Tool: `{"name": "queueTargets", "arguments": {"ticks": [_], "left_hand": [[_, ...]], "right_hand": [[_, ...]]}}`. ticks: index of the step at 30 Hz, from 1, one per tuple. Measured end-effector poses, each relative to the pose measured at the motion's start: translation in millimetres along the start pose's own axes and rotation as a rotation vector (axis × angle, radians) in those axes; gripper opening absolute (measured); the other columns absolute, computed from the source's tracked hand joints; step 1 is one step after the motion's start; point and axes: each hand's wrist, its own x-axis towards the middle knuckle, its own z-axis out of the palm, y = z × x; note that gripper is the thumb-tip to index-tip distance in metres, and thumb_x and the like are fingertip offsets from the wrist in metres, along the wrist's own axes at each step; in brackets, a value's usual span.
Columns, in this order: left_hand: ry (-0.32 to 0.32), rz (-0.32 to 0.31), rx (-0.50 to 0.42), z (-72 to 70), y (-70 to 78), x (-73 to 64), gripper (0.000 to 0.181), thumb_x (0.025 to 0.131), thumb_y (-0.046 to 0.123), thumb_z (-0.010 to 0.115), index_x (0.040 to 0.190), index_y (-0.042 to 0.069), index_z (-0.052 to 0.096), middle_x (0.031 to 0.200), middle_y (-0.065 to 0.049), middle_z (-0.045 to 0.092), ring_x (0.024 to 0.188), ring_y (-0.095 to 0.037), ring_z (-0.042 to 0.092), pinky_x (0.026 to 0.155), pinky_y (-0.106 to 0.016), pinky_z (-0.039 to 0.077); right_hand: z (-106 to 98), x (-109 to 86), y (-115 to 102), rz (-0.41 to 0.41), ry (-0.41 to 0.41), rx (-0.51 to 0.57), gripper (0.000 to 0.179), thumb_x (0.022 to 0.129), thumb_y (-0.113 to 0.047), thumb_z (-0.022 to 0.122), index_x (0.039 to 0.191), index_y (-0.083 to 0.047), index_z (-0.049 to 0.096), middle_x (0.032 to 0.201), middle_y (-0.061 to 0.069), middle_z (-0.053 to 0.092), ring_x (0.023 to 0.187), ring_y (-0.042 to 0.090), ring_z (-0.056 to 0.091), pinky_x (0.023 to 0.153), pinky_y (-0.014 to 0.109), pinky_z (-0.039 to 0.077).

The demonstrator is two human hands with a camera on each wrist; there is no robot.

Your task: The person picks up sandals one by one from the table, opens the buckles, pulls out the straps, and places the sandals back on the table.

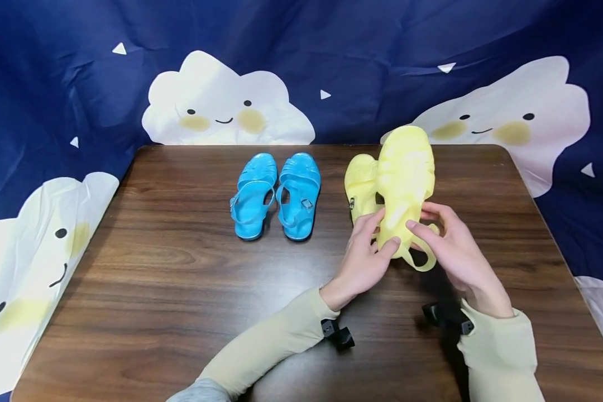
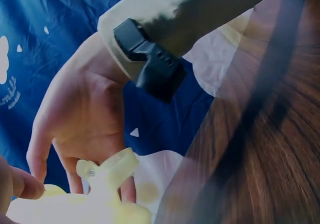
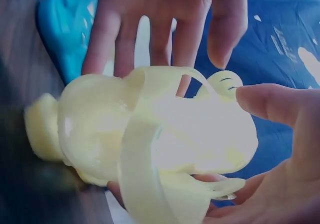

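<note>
A yellow sandal (image 1: 405, 173) is held up off the table between both hands, toe pointing away and its strap looping out near the heel. My left hand (image 1: 365, 254) holds the heel end from the left, thumb on the near edge. From the right, my right hand (image 1: 454, 248) grips the same end, thumb on top and fingers beside and behind it. The second yellow sandal (image 1: 360, 184) stands on the table just behind and to the left, partly hidden. In the right wrist view the held sandal (image 3: 100, 129) lies between the fingers of both hands.
A pair of blue sandals, the left one (image 1: 251, 209) and the right one (image 1: 297, 215), stands side by side on the wooden table (image 1: 181, 301), toes toward the back edge. A dark blue cloth (image 1: 352, 50) with smiling clouds hangs behind.
</note>
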Motion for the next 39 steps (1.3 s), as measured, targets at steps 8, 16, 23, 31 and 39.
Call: {"name": "queueTargets", "arguments": {"ticks": [8,16,23,31,39], "left_hand": [[-0.021,0.037,-0.027,22.2,-1.8,12.1,0.058,0.095,0.018,0.057,0.149,0.014,0.036,0.144,0.002,0.041,0.125,-0.001,0.04,0.105,-0.02,0.039],[0.001,0.007,-0.05,43.2,-7.0,23.8,0.057,0.096,0.024,0.057,0.148,0.018,0.036,0.145,0.007,0.041,0.126,-0.002,0.041,0.102,-0.021,0.042],[0.047,-0.012,-0.013,56.4,-12.4,34.0,0.059,0.094,0.026,0.061,0.147,0.02,0.038,0.134,0.004,0.049,0.111,-0.003,0.05,0.09,-0.019,0.048],[0.085,-0.071,0.02,67.8,-20.8,45.4,0.061,0.089,0.033,0.065,0.144,0.025,0.04,0.128,0.006,0.051,0.105,-0.005,0.05,0.087,-0.018,0.041],[0.071,-0.155,-0.047,74.9,-26.6,54.7,0.065,0.088,0.037,0.064,0.146,0.024,0.036,0.134,0.006,0.05,0.12,-0.004,0.047,0.095,-0.022,0.042]], "right_hand": [[-23,6.2,5,0.021,0.055,-0.115,0.068,0.098,-0.035,0.054,0.147,0.004,0.027,0.134,0.018,0.038,0.095,0.0,0.048,0.071,0.018,0.055],[-40,15.4,14,0.104,0.023,-0.027,0.074,0.097,-0.042,0.053,0.149,0.002,0.025,0.124,0.002,0.037,0.092,-0.001,0.055,0.074,0.019,0.055],[-51,28.2,22,0.146,-0.022,-0.044,0.078,0.097,-0.049,0.05,0.151,0.001,0.022,0.133,0.009,0.041,0.088,-0.003,0.059,0.073,0.021,0.056],[-64,37.8,30,0.248,-0.1,-0.034,0.082,0.095,-0.056,0.048,0.152,-0.003,0.022,0.106,-0.008,0.058,0.049,0.002,0.044,0.042,0.021,0.041],[-72,44.2,39,0.32,-0.117,0.033,0.078,0.095,-0.055,0.049,0.148,-0.004,0.025,0.063,-0.017,0.052,0.035,0.003,0.03,0.032,0.022,0.029]]}}
